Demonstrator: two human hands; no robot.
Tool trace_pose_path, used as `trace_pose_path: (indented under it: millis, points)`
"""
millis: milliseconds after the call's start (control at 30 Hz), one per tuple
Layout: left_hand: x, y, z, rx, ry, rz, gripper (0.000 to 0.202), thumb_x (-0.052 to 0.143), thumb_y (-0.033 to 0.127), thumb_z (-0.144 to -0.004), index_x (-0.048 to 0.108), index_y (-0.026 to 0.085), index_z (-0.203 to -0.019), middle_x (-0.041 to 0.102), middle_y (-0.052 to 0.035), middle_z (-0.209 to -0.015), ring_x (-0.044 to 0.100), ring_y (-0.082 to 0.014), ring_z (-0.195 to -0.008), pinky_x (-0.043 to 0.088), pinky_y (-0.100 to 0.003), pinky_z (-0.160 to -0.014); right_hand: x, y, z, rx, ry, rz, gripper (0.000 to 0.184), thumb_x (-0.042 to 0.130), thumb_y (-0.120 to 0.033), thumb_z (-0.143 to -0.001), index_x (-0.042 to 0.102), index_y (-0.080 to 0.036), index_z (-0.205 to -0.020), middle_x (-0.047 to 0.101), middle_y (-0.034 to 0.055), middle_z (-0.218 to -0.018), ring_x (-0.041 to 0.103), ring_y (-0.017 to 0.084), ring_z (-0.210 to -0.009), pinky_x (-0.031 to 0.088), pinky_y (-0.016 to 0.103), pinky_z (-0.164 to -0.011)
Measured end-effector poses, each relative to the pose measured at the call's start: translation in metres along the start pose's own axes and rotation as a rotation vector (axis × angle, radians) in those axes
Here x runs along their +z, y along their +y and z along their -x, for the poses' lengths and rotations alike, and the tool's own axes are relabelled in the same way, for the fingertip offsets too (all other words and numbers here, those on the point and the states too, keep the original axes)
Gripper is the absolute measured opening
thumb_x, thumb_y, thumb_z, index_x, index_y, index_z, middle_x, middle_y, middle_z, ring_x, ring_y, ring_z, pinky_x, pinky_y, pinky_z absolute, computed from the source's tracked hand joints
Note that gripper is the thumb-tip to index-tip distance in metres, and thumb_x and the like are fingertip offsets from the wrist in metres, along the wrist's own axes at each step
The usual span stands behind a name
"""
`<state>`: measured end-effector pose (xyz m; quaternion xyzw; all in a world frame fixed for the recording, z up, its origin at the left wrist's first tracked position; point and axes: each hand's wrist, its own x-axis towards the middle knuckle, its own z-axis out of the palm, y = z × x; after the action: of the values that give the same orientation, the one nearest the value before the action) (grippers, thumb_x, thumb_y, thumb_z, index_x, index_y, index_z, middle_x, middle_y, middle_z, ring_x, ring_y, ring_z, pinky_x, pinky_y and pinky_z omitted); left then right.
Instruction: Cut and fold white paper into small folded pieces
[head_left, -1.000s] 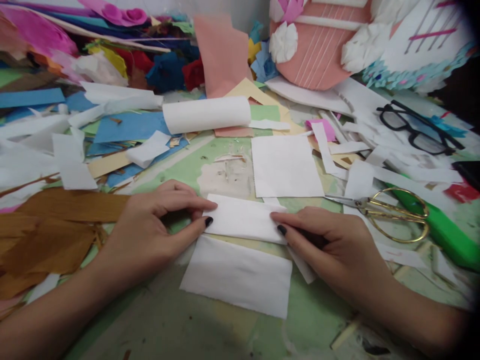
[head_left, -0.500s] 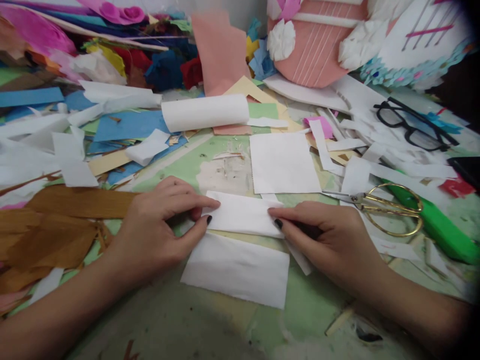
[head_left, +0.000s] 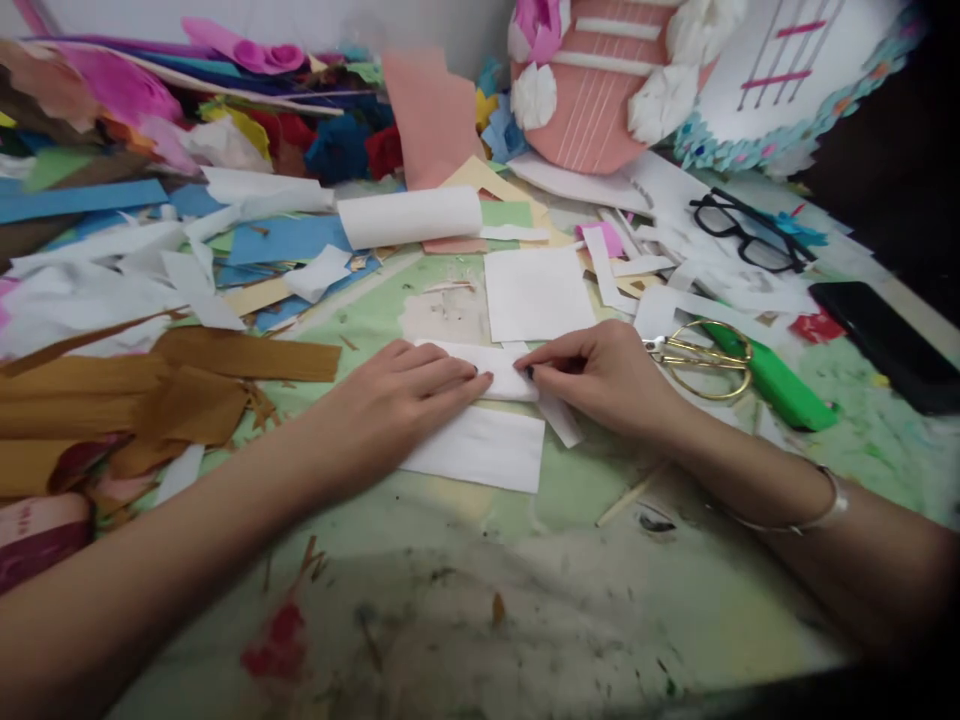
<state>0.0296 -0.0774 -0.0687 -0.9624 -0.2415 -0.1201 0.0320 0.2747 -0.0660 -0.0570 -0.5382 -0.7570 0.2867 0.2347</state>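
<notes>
At the centre of the frame, the folded white paper is held down on the green tabletop by both hands. The left hand is laid palm-down over its left part, its fingers pressed together and pointed right; its forearm is stretched in from the lower left. The right hand is set lower at the wrist than at the knuckles, with thumb and forefinger held close together at the paper's right part (whether the paper is pinched or merely pressed cannot be told). The other right fingers are curled and mostly hidden. A bracelet is worn on the right forearm, which is lost in shadow at the right edge.

The left part of the lower white sheet is covered by the left hand, and a narrow white strip is partly hidden beneath the folded paper. At centre right, the blades of the gold-handled scissors are largely masked by the right hand. A maroon object is cut off at the lower left, its nature unclear.
</notes>
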Motion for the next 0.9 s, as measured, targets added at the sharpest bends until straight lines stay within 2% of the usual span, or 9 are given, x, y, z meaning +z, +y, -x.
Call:
trace_pose_path:
  millis: [233,400,600,700,767,833,900]
  points:
    - [-0.011,0.024,-0.01,-0.087,-0.233,-0.175,0.044,0.039,0.014,-0.094,0.043,0.017,-0.137,0.06,-0.0117,-0.116,0.052,-0.0266,-0.103,0.041,-0.039,-0.087,0.001,0.003,-0.006,-0.034,0.05,0.003,0.021,0.059,-0.02,-0.072,0.079,-0.018,-0.08,0.061,0.0005,-0.055,0.045,0.009,-0.05,0.033,0.025,-0.053]
    - [-0.01,0.033,-0.015,-0.151,-0.279,-0.225,0.048,0.036,0.016,-0.094,0.038,0.027,-0.141,0.057,-0.0115,-0.115,0.05,-0.0278,-0.102,0.039,-0.04,-0.084,0.0,0.003,-0.007,-0.036,0.041,0.016,0.022,0.059,-0.019,-0.071,0.079,-0.019,-0.081,0.06,0.0003,-0.055,0.044,0.009,-0.051,0.033,0.025,-0.053]
    - [-0.008,0.046,-0.027,-0.219,-0.293,-0.302,0.059,0.041,0.015,-0.091,0.032,0.044,-0.141,0.054,-0.0125,-0.109,0.05,-0.031,-0.097,0.04,-0.042,-0.075,0.002,0.009,-0.009,-0.029,0.03,-0.01,0.021,0.059,-0.021,-0.071,0.078,-0.02,-0.08,0.061,0.0,-0.057,0.047,0.01,-0.053,0.034,0.026,-0.055]
    - [-0.009,0.048,-0.027,-0.228,-0.266,-0.258,0.059,0.039,0.013,-0.09,0.034,0.044,-0.141,0.055,-0.0132,-0.108,0.051,-0.0316,-0.096,0.042,-0.045,-0.076,0.004,0.014,-0.012,0.01,0.084,-0.059,0.02,0.062,-0.023,-0.071,0.077,-0.017,-0.083,0.062,0.0004,-0.061,0.051,0.011,-0.058,0.037,0.026,-0.058]
    - [-0.008,0.043,-0.021,-0.21,-0.217,-0.155,0.061,0.037,0.008,-0.088,0.038,0.038,-0.141,0.056,-0.0133,-0.11,0.051,-0.0307,-0.099,0.042,-0.048,-0.082,0.006,0.017,-0.013,0.023,0.133,-0.078,0.023,0.066,-0.026,-0.07,0.074,-0.016,-0.089,0.063,0.0004,-0.066,0.054,0.012,-0.062,0.038,0.026,-0.06]
    - [-0.007,0.034,-0.012,-0.218,-0.131,0.048,0.065,0.037,0.003,-0.082,0.038,0.029,-0.142,0.058,-0.0122,-0.114,0.052,-0.0275,-0.104,0.042,-0.046,-0.09,0.006,0.017,-0.014,0.008,0.129,-0.059,0.027,0.071,-0.03,-0.067,0.072,-0.016,-0.09,0.064,0.0006,-0.07,0.056,0.013,-0.065,0.039,0.026,-0.062]
    - [-0.004,0.021,-0.002,-0.331,0.004,0.334,0.068,0.038,0.002,-0.078,0.036,0.023,-0.143,0.062,-0.0093,-0.113,0.056,-0.0224,-0.105,0.043,-0.041,-0.095,0.007,0.017,-0.015,-0.006,0.095,-0.013,0.025,0.074,-0.032,-0.065,0.071,-0.017,-0.085,0.065,0.0011,-0.072,0.057,0.014,-0.066,0.039,0.027,-0.061]
